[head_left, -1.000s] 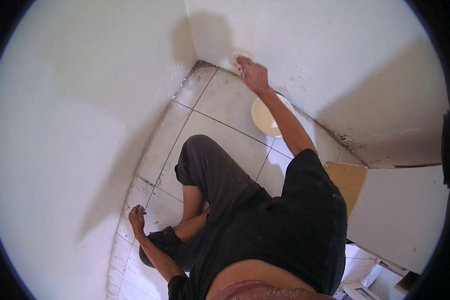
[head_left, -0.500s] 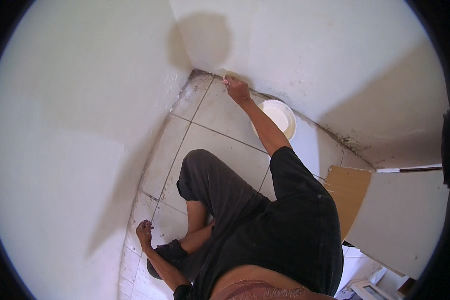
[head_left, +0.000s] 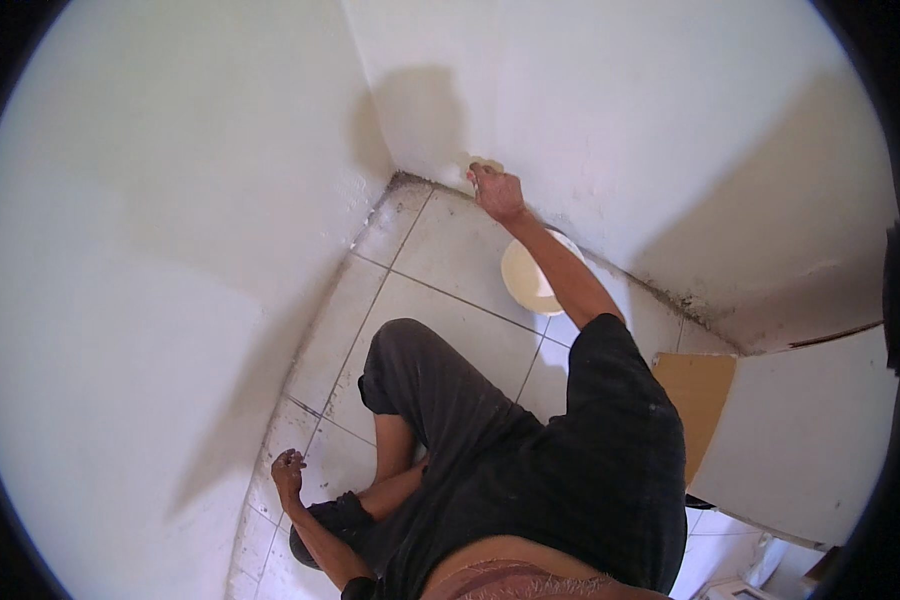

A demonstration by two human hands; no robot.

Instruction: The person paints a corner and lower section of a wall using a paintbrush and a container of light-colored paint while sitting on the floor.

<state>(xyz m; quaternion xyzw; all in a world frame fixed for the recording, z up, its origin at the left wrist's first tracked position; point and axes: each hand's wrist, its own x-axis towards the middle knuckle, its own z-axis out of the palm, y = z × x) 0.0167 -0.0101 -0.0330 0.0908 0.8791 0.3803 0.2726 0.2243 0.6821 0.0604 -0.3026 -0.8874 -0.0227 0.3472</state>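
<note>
My right hand (head_left: 497, 194) is stretched out to the foot of the right-hand wall (head_left: 590, 110), close to the room corner. Its fingers are closed, and what they grip is too small and covered to make out. A damp-looking patch shows on the wall beside the fingertips. Under my right forearm stands a round white bucket (head_left: 520, 276) with pale, paint-like liquid inside; the forearm hides part of it. My left hand (head_left: 288, 474), marked with whitish specks, hovers near the left wall (head_left: 150, 300) beside my foot. Its fingers are loosely bent and apart, with nothing visible in them.
I sit with legs folded on a tiled floor (head_left: 460, 290) with dirty edges. At the right stand a brown board (head_left: 695, 400) and a large white panel (head_left: 800, 430). The right wall's base is stained and flaking. A white framed object (head_left: 735, 590) lies at the lower right.
My right hand has shifted a little rightward and up the wall, away from the corner. The forearm now crosses more of the bucket. The view has tilted slightly; my left hand has barely moved.
</note>
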